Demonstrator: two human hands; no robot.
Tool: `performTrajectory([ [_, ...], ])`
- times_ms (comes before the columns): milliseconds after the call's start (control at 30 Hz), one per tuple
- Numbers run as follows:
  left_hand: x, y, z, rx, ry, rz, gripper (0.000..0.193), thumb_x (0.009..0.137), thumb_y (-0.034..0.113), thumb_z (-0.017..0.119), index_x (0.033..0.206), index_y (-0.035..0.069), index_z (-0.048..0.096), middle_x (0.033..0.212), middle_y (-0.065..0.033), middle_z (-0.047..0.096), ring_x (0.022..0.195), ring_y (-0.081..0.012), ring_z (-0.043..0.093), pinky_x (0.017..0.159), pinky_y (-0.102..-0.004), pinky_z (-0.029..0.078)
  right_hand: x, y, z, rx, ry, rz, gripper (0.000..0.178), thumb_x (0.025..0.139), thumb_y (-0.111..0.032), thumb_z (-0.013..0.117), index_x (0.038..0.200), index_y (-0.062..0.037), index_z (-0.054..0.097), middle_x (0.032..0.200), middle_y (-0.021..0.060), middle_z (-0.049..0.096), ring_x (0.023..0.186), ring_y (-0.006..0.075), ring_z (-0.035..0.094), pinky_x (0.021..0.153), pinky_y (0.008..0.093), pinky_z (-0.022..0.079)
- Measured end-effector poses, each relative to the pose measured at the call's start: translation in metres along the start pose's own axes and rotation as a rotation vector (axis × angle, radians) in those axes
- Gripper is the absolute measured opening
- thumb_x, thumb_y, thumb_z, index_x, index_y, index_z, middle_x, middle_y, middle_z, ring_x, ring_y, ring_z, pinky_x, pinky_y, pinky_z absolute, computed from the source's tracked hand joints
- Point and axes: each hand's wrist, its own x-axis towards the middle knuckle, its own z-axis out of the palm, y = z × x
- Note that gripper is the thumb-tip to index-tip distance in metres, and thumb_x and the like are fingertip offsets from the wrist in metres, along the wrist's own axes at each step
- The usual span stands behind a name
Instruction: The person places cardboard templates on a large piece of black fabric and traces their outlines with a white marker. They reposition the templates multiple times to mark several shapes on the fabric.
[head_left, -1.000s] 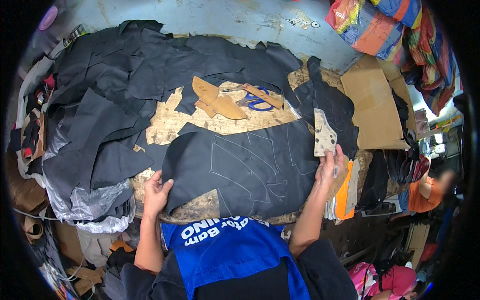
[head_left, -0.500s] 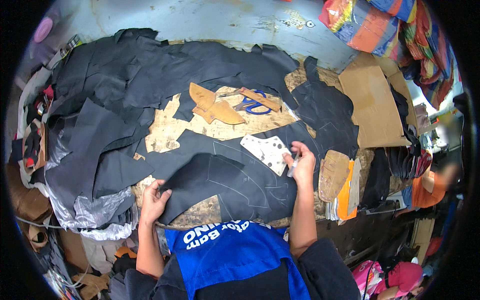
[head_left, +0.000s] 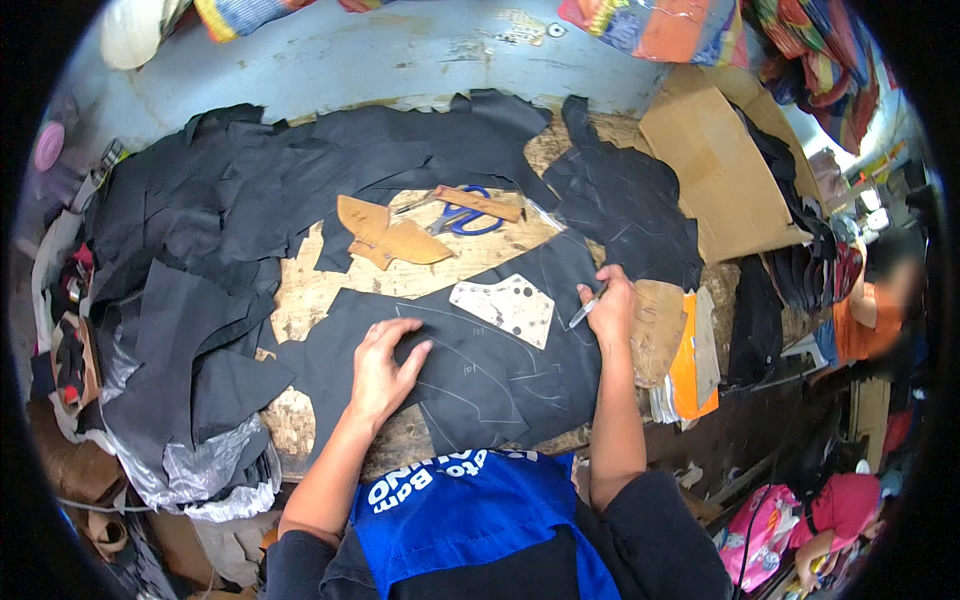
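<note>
A black leather-like sheet point(head_left: 470, 400) with pale drawn outlines lies on the worn tabletop in front of me. Over its left part is my left hand point(head_left: 385, 365), fingers apart, with nothing in it. On the right, my right hand point(head_left: 614, 305) grips a slim whitish marking pen point(head_left: 584, 313), tip pointing down and left. Between the hands rests a white template point(head_left: 505, 310) with dark spots and holes, flat on the sheet and touched by neither. Farther back are tan winged pattern pieces point(head_left: 400, 238) and blue-handled scissors point(head_left: 470, 213), with a brown strip point(head_left: 482, 203) across them.
Black material point(head_left: 190, 210) is heaped along the back and left. A brown oval piece point(head_left: 658, 325) and orange-edged papers point(head_left: 702, 350) lie right of my hand. An open cardboard box point(head_left: 715, 170) stands back right. People point(head_left: 868, 318) sit beyond the right side.
My left hand has let go of the sheet's left edge and moved right and inward; the raised fold now lies flatter. My right hand has come off the white template, still with the pen.
</note>
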Motion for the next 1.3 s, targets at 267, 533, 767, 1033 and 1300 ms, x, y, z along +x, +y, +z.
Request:
performTrajectory([
  [267,0.07,0.026,0.072,0.037,-0.235,0.399,0.088,0.058,0.0,0.07,0.138,0.015,0.038,0.144,-0.0144,0.032,0.135,-0.0368,0.027,0.108,-0.0503,0.025,-0.084,-0.058,-0.014,0.076,-0.096,-0.647,0.011,0.066,-0.004,0.06,0.074,-0.0085,0.055,0.073,0.0098,0.05,0.078,0.0303,0.052,0.079,0.0426,0.038],
  [533,0.049,-0.017,0.065,-0.106,-0.436,0.287,0.032,0.048,-0.006,0.066,0.075,0.01,0.066,0.109,-0.0102,0.059,0.116,-0.0321,0.051,0.109,-0.0481,0.027,-0.059,-0.02,-0.037,0.179,-0.171,-0.059,0.031,0.067,-0.022,0.079,0.085,-0.0025,0.062,0.085,0.0135,0.063,0.082,0.0296,0.06,0.071,0.0405,0.047],
  [767,0.041,-0.024,0.063,-0.18,-0.384,0.326,0.026,0.05,-0.002,0.069,0.074,0.009,0.064,0.108,-0.0102,0.059,0.116,-0.0324,0.051,0.106,-0.0473,0.03,-0.078,0.008,-0.028,0.288,-0.151,-0.148,0.058,0.054,-0.036,0.086,0.098,-0.0051,0.064,0.107,0.0172,0.063,0.113,0.0377,0.051,0.095,0.0454,0.041],
  [1033,0.04,-0.026,0.062,-0.163,-0.424,0.299,0.03,0.049,-0.006,0.063,0.075,0.009,0.064,0.114,-0.0101,0.057,0.119,-0.0318,0.048,0.109,-0.0484,0.026,-0.096,0.022,-0.034,0.228,-0.201,-0.45,0.038,0.056,-0.018,0.087,0.083,-0.0054,0.064,0.085,0.0098,0.065,0.091,0.0299,0.057,0.078,0.039,0.046],
  [1300,0.039,-0.032,0.065,-0.144,-0.403,0.343,0.021,0.055,0.001,0.07,0.071,0.012,0.063,0.112,-0.0088,0.057,0.118,-0.0311,0.05,0.107,-0.0491,0.027,-0.069,0.019,-0.022,0.33,-0.076,0.182,0.037,0.065,-0.012,0.081,0.093,0.0016,0.061,0.078,0.011,0.065,0.072,0.0249,0.063,0.068,0.0342,0.049],
])
